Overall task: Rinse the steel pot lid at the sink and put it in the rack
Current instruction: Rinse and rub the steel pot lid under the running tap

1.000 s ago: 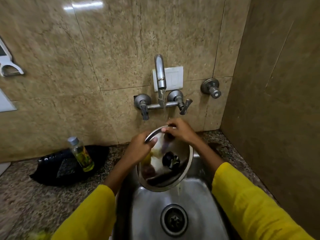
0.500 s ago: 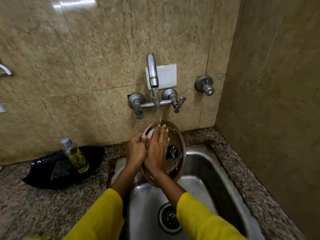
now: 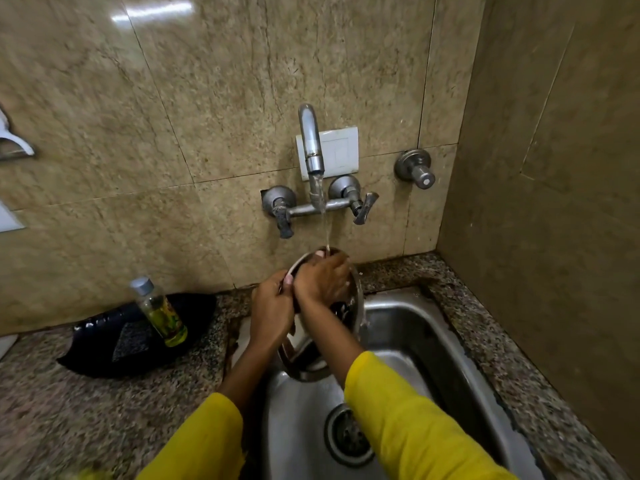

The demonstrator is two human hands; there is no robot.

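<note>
While water falls from the tap (image 3: 314,157), the left hand (image 3: 272,311) grips the lid (image 3: 353,303) by its rim, tilted over the sink (image 3: 426,327); the right hand (image 3: 323,280) rubs it, fingers curled; wet steel may slip

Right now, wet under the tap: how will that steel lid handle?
Likely slippery: water from the tap runs over the steel lid. Probably stiff, being thin steel. Held on edge by the left hand, right hand rubbing it; it could roll if dropped.
</note>
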